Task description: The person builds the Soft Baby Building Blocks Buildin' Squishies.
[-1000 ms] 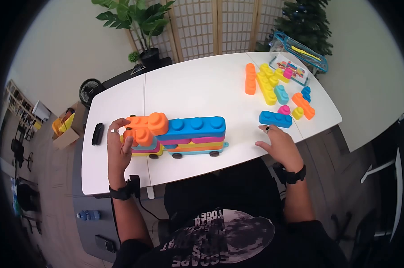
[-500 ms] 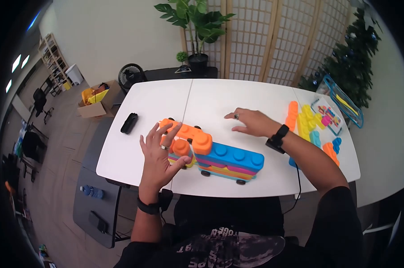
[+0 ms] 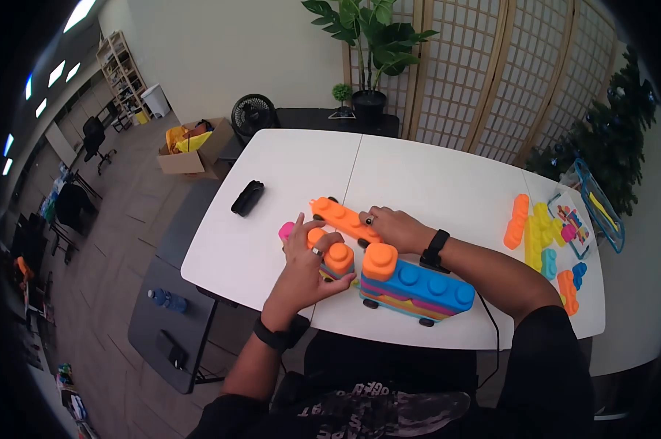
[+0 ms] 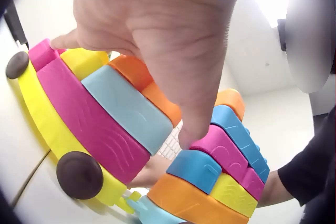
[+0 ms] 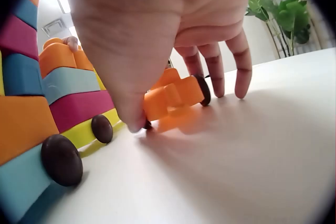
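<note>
A long orange plastic bar with studs and dark wheels (image 3: 340,216), three wheels showing from above, lies under the person's right hand (image 3: 397,228). That thumb and fingers pinch its near end low over the table; other fingertips touch the tabletop. Just beside it is a plastic block car (image 4: 128,108) with a yellow base, magenta, light-blue and orange blocks. Over the car, the left hand (image 3: 303,271) spreads, thumb apart from the fingers, one fingertip touching a magenta block. Coupled behind is a block trailer (image 3: 422,282) topped by one orange block and a blue block with three visible studs. Far right on the white table (image 3: 433,168) lie two loose orange blocks (image 3: 516,222), some yellow ones (image 3: 538,238) and a picture card (image 3: 572,223), any print too small to read. The dark shirt (image 3: 272,413) bears pale upside-down lettering (image 3: 372,387), partly cropped.
</note>
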{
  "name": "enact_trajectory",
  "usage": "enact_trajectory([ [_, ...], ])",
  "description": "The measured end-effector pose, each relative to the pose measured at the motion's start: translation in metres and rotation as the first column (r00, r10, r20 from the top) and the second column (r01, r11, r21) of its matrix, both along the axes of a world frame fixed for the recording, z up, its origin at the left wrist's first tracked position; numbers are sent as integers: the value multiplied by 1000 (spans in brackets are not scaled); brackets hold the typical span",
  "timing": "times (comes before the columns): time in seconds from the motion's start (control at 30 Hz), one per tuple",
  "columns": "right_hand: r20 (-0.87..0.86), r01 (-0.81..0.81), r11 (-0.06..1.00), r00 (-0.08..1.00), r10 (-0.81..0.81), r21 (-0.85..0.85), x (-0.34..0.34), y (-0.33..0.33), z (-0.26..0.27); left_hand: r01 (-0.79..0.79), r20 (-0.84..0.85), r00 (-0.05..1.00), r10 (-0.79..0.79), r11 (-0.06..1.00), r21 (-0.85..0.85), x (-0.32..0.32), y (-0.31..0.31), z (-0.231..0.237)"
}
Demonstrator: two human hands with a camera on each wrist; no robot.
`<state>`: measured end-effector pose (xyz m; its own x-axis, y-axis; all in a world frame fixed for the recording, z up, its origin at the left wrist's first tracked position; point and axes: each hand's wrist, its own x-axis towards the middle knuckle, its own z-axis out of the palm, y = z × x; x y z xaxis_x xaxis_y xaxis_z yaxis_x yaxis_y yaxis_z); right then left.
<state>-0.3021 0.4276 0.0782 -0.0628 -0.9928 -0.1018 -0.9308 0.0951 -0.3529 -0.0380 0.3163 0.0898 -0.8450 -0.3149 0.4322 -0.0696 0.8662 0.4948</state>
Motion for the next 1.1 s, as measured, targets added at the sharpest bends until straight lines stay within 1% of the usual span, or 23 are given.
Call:
enact_trajectory([
  [0.1,-92,60,992,993,-70,-110,-15,10,-18,112,14,993,-114,988,106,-12,-16,2],
  [0.13,-93,115,987,988,-125,-112,-19,18,-16,151,14,988,-155,978,142,-18,-24,1],
  [0.17,-95,172,978,978,-183,-115,-23,26,-10,175,73,980,-185,976,128,-21,-33,3],
  [0.2,-60,235,965,968,-243,-113,-29,37,-3,187,85,978,-192,980,63,-26,-42,7],
  [0.23,-25,298,948,953,-302,-111,-35,48,3,199,98,975,-198,980,1,-31,-47,13],
  [0.27,48,362,927,932,-359,-99,-43,63,10,211,112,973,-203,976,-58,-36,-52,18],
  [0.3,111,390,914,919,-379,-108,-50,82,14,280,83,958,-275,958,-58,-44,-65,17],
  [0.33,134,475,880,873,-468,-21,-42,103,36,348,55,937,-345,936,-59,-50,-79,15],
  [0.37,162,502,864,858,-488,-53,-58,125,22,345,138,935,-326,926,-153,-54,-88,17],
  [0.4,195,497,862,859,-473,-97,-63,152,21,372,60,921,-385,914,160,-59,-92,20],
  [0.47,217,539,842,824,-523,-19,-45,200,50,334,156,914,-375,912,238,-65,-98,37],
  [0.53,211,474,879,855,-473,50,-35,249,61,306,341,866,-367,926,219,-80,-115,45],
  [0.6,198,419,900,878,-435,121,-12,279,69,298,387,859,-334,943,151,-93,-129,48],
  [0.67,175,377,905,895,-411,197,15,299,74,306,398,855,-333,943,133,-101,-139,51],
  [0.73,171,334,929,917,-359,158,36,307,62,288,402,860,-314,949,125,-108,-145,48],
  [0.77,147,354,916,912,-382,187,55,302,69,288,406,856,-319,948,136,-109,-145,48],
  [0.83,170,331,932,920,-354,147,72,294,63,290,401,854,-331,944,160,-111,-145,48],
  [0.9,203,324,941,919,-338,99,82,287,55,289,394,856,-333,942,169,-114,-148,41],
  [1.0,179,312,948,931,-317,56,83,284,41,290,401,852,-336,941,173,-117,-155,36],
  [1.1,144,328,943,932,-332,49,86,284,43,294,403,852,-335,942,160,-114,-151,40],
])
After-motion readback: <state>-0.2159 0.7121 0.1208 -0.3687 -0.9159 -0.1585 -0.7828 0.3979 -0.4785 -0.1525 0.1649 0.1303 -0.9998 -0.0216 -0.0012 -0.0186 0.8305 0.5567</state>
